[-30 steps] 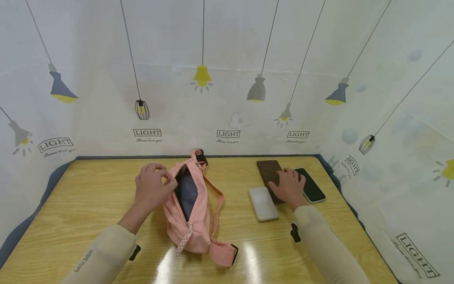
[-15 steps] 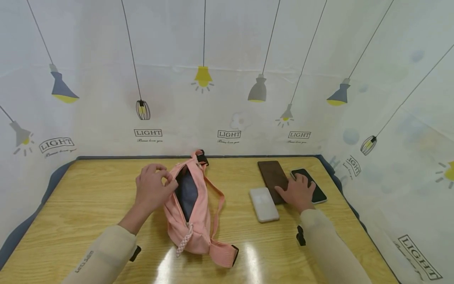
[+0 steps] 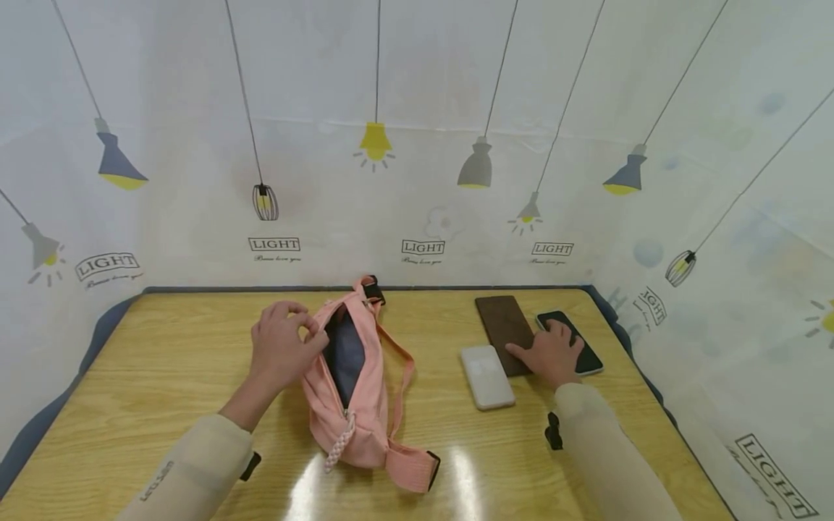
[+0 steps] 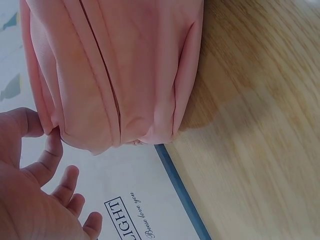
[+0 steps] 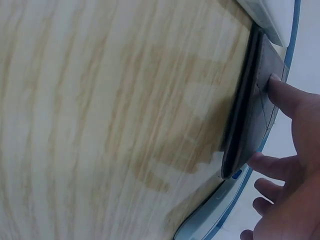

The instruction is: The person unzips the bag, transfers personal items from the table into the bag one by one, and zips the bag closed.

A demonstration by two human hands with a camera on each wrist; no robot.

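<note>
A pink bag (image 3: 373, 405) lies on the table with its zip undone and dark lining showing. At its left edge my left hand (image 3: 280, 344) pinches the fabric of the opening between thumb and forefinger; the left wrist view shows this pinch on the pink cloth (image 4: 135, 65). To the right, my right hand (image 3: 552, 356) is spread low over a brown wallet (image 3: 503, 325) and a dark-screened phone (image 3: 589, 358). In the right wrist view the thumb is at the wallet's face (image 5: 262, 107), the forefinger close to its edge. Whether the fingertips touch the phone is unclear.
A white rectangular case-like object (image 3: 487, 378) lies just left of the wallet. The bag's strap (image 3: 409, 362) trails on its right side, and a wide pink band (image 3: 410, 469) sticks out at the front. A printed wall sheet (image 3: 326, 210) stands behind the wooden table (image 3: 163, 347).
My right hand has shifted right from over the wallet toward the phone, then stayed nearly still. The left hand keeps its pinch on the bag.
</note>
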